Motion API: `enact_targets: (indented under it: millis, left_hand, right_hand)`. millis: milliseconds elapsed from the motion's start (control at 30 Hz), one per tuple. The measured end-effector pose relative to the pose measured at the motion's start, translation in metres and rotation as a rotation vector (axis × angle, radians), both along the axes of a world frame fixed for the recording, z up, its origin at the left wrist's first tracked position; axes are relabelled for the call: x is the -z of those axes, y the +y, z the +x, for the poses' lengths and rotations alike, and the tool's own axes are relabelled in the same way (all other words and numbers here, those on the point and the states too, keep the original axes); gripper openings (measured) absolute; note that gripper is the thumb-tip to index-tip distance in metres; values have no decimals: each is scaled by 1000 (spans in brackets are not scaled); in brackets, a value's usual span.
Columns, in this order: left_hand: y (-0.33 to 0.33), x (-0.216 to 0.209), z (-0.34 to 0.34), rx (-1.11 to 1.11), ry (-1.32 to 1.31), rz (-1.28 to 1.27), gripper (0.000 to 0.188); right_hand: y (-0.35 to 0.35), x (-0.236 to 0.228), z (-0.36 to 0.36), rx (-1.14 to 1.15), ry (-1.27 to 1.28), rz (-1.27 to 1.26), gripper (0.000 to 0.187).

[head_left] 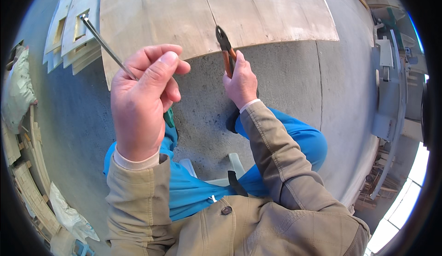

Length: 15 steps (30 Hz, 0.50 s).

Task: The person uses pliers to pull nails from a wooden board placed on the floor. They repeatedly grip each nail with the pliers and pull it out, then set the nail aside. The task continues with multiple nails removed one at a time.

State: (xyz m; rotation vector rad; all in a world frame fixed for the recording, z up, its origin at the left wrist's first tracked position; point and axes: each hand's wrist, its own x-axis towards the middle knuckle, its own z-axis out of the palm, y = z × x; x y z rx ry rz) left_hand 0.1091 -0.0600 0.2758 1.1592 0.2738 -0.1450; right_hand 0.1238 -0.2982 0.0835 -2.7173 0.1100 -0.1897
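My left hand (142,95), raised in the near left, is closed round a slim metal rod tool (108,49) that looks like a screwdriver. Its small, widened tip points up and away to the left. A green piece (169,117) shows below the fist in line with the shaft; whether it is the handle I cannot tell. Farther off, my right hand (242,79) grips a pair of pliers (223,39) by the orange handles. Their dark jaws point away over the near edge of a wooden board (276,12). Both tools appear apart from each other.
Thin pale panels (78,28) with cut-out slots lie stacked left of the board. Wood pieces (34,191) and white sacks (20,88) line the left side. Racks of parts (384,90) stand at the right. My blue-trousered legs (299,138) flank the grey floor (202,104) below.
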Motion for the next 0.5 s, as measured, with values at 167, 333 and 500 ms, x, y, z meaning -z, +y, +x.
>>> enact_targets:
  millis: [167,333,500]
  left_hand:
    - [-1,1,5,4,-16,-10,17]
    - [1,0,3,-3,-17,2,17]
    - [-1,-2,1,12,19,-4,17]
  right_hand:
    - [10,-10,-2,-130,-248,121,78]
    - [12,16,-9,-104,-33,69,74]
    - [1,26,-19,-26,-89,248,73]
